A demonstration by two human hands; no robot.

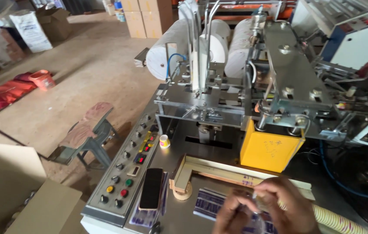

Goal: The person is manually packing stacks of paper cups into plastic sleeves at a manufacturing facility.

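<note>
My left hand and my right hand meet low in the head view, over the machine's metal table. Both pinch a thin clear plastic sleeve, blurred by motion. From under my right hand a long stack of nested paper cups runs off to the lower right. Flat printed cup blanks lie on the table just left of my left hand.
A paper-cup machine with white paper rolls and a yellow guard fills the far side. A control panel with buttons, a black phone and one small cup sit left. A chair and cardboard boxes stand on the floor.
</note>
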